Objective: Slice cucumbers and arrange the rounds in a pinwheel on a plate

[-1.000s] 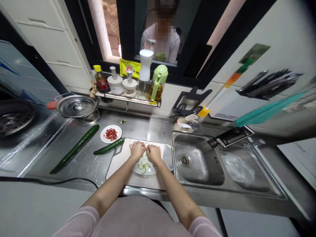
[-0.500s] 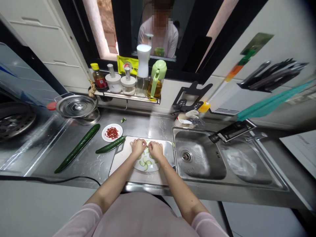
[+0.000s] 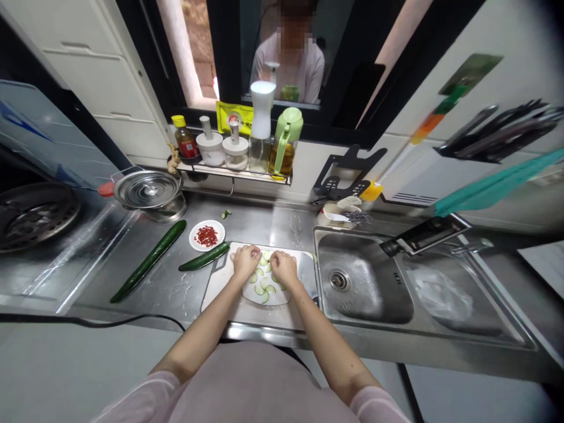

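Observation:
My left hand (image 3: 247, 260) and my right hand (image 3: 283, 266) are over a white plate (image 3: 282, 298), fingers curled and tips pinched. What lies between the fingertips, if anything, is too small to make out. Thin, curved cucumber slices (image 3: 259, 289) lie spread on the plate, some partly under my hands. The plate rests on a white cutting board (image 3: 268, 319). Along the board's right side lies a broad, grey knife blade (image 3: 308, 271). A cut cucumber (image 3: 205, 258) touches the board's left edge, and a longer whole cucumber (image 3: 150, 260) lies farther left.
A small white dish of chopped red pieces (image 3: 206, 236) stands behind the cut cucumber. To the right is a steel sink (image 3: 365, 294). A lidded steel pot (image 3: 152, 191) stands back left, beside a rack of seasoning jars and an oil bottle (image 3: 285, 144).
My hands have drawn a little apart, uncovering more cucumber slices between them. The whole view has shifted slightly, with things now farther right in it.

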A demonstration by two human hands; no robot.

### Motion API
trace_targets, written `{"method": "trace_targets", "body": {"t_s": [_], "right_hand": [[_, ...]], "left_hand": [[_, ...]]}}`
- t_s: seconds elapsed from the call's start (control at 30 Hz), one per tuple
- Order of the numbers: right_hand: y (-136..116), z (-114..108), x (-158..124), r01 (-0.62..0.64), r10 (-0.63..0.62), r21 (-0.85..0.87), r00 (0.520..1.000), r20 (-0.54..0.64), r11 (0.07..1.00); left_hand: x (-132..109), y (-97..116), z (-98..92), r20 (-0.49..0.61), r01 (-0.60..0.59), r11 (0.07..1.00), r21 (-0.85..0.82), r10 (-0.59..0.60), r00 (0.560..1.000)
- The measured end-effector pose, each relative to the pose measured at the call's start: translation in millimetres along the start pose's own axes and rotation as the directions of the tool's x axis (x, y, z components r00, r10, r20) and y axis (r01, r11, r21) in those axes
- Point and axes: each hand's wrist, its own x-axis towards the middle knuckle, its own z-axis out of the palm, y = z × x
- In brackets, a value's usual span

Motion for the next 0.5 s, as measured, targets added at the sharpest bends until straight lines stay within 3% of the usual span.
{"method": "trace_targets", "body": {"t_s": [0.17, 0.3, 0.37, 0.5], "right_hand": [[-2, -7, -7, 0.007, -0.007, -0.001, 1.000, 0.000, 1.000], [-6, -18, -11, 0.013, -0.012, -0.023, 1.000, 0.025, 1.000], [-9, -23, -13, 0.007, -0.006, -0.021, 0.999, 0.040, 1.000], [-12, -27, -19, 0.004, -0.005, 0.007, 0.998, 0.060, 1.000]], "left_hand": [[20, -30, -42.6, -0.146, 0.134, 0.991, -0.005, -0.133, 0.980], [39, -72, -73.8, -0.226, 0.357, 0.933, 0.045, -0.339, 0.913], [44, -91, -81.6, -0.241, 0.452, 0.887, 0.091, -0.420, 0.875], [50, -116, -85.4, -0.204, 0.518, 0.845, 0.135, -0.488, 0.849]]}}
